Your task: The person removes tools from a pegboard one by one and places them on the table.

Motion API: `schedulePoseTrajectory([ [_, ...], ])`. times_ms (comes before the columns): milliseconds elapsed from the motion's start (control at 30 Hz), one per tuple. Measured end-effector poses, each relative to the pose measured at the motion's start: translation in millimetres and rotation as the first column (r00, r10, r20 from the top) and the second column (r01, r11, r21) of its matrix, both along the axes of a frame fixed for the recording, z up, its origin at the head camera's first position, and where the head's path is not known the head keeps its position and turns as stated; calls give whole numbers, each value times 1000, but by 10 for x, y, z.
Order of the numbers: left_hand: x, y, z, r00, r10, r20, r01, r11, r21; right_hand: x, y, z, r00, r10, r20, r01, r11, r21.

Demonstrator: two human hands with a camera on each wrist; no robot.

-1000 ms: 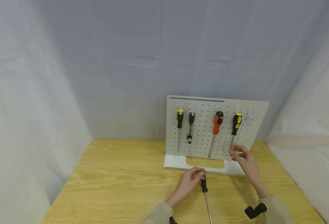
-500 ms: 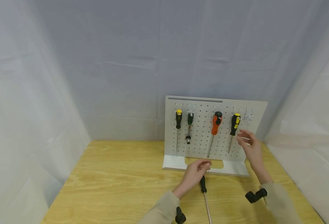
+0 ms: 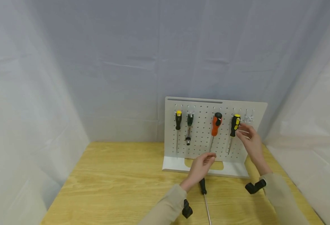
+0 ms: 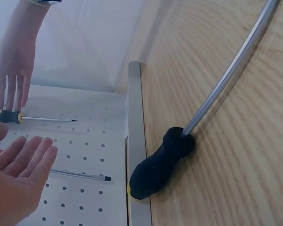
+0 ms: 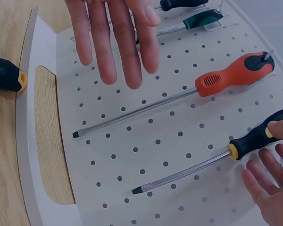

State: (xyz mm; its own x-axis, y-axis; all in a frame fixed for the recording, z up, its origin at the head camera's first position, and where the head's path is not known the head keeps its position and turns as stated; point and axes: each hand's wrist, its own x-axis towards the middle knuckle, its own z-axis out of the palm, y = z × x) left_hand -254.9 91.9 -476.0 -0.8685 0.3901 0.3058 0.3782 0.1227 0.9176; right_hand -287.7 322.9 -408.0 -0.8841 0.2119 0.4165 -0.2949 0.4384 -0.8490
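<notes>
My right hand (image 3: 250,142) is at the pegboard's right side, its thumb and fingers touching the handle of a black-and-yellow flathead screwdriver (image 3: 235,126) that hangs there. In the right wrist view the thumb lies on that handle and the other fingers (image 5: 262,181) extend below it. My left hand (image 3: 200,170) hovers before the pegboard's lower part with loosely bent fingers and nothing in them. Just above it hangs a red-and-black flathead screwdriver (image 3: 217,125). Under the left wrist, a black-handled screwdriver (image 4: 160,165) lies on the table, its tip beyond view.
A white pegboard (image 3: 198,150) stands on the wooden table (image 3: 111,178). At its left hang a black screwdriver with a yellow cap (image 3: 178,121) and a green-handled tool with a socket-like end (image 3: 190,120). A bare hook (image 3: 248,117) is at the upper right. White sheets surround the table.
My right hand has risen from beside the black-and-yellow screwdriver's tip to its handle. My left hand has moved up and right, away from the black screwdriver on the table.
</notes>
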Motion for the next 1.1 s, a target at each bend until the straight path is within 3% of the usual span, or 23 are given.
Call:
schedulePoseTrajectory([
  [200,-100,74,31,1000,5,-7,-5,1000,-12,-57,1,16,1000,23,2,-23,999,-27],
  [533,-227,269,51,1000,-21,-6,21,1000,-20,-128,-3,25,996,40,75,-35,997,-68],
  [1100,-409,496,7,996,-47,76,48,999,-14,-187,29,14,993,100,62,-92,987,-129],
])
